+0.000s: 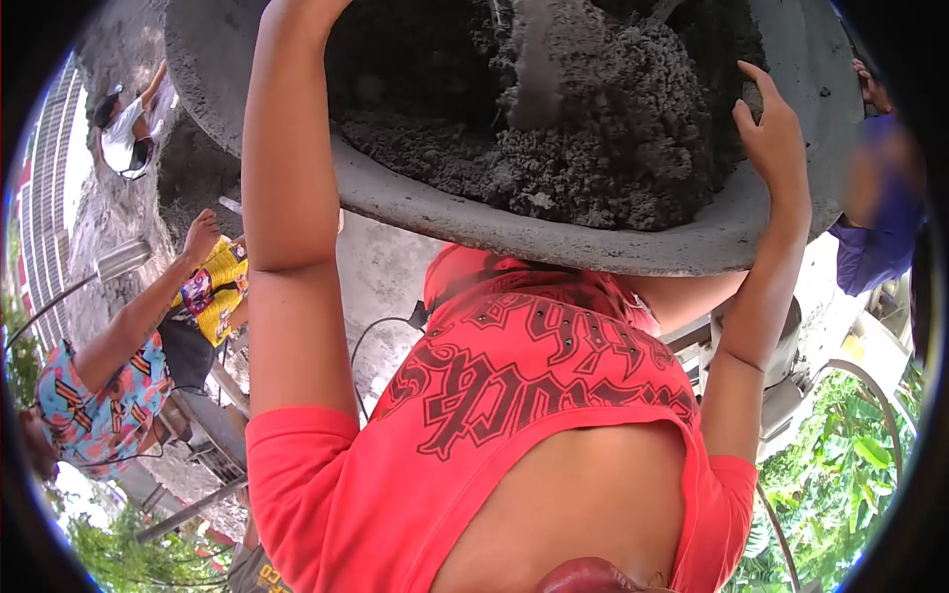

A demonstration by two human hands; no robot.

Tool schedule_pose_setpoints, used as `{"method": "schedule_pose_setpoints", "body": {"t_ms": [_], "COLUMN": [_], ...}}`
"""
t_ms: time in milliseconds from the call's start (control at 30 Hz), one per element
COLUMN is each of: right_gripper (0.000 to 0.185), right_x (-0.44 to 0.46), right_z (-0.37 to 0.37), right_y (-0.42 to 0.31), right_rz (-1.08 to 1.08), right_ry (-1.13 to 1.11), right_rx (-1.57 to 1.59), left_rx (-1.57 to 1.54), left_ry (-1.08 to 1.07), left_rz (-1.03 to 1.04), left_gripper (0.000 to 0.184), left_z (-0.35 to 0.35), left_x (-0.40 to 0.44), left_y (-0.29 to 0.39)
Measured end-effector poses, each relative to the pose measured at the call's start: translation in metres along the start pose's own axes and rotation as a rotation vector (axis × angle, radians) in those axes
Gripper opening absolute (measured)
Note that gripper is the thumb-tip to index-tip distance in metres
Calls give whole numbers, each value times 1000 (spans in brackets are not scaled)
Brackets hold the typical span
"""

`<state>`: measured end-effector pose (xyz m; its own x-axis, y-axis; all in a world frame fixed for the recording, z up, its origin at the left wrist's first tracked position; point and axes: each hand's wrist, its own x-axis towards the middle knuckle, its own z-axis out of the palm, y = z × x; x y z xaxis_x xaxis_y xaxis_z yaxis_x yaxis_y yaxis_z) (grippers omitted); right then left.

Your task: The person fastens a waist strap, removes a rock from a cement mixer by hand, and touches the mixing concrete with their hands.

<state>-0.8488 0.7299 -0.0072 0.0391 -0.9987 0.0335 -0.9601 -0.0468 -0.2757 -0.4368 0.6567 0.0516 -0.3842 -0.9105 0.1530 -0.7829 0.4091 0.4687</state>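
Note:
Right in front of my body is the wide mouth of a concrete mixer drum (593, 247), its thick grey rim caked with cement. Inside lies a dark, lumpy concrete mix (613, 128); a blurred grey streak of it shows near the top. My right hand (776, 133) is at the drum's right edge, thumb and forefinger stretched apart over the inner wall, with nothing visible between them. Its other fingers are hard to make out. My left forearm reaches up across the rim on the left, and the left hand lies beyond the top of the view.
At left, a person in a floral shirt (104, 395) stands near a yellow patterned cloth (217, 277). Farther off is a person in white (124, 138). Close at right is a person in a blue garment (880, 227). Plants (830, 465) grow at lower right.

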Motion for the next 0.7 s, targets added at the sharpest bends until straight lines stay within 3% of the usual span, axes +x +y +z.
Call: {"method": "schedule_pose_setpoints", "body": {"t_ms": [200, 300, 400, 500, 567, 667, 700], "right_gripper": [48, 47, 46, 46, 46, 47, 46], "right_x": [-1, -2, -9, -18, -22, -26, -26], "right_z": [0, 2, -5, -2, -7, -8, -8], "right_y": [12, 22, 20, 29, 27, 21, 22], "right_rz": [-24, -140, -15, -138, 14, 2, -15], "right_ry": [-15, 30, -103, -174, -549, -591, -595], "right_rx": [32, 48, 134, 231, 215, 244, 252], "left_rx": [-46, 19, 8, -59, -69, -54, -11], "left_ry": [5, -2, -5, -10, -16, -25, -143], "left_rz": [-148, -154, -162, -207, -225, -165, -109], "left_gripper": [26, 26, 24, 23, 23, 23, 27], "left_z": [-3, -7, -10, -10, -9, -9, -12], "left_x": [-3, -6, -10, -12, -18, -21, -24], "left_y": [4, 11, 8, 16, 26, 23, 0]}}
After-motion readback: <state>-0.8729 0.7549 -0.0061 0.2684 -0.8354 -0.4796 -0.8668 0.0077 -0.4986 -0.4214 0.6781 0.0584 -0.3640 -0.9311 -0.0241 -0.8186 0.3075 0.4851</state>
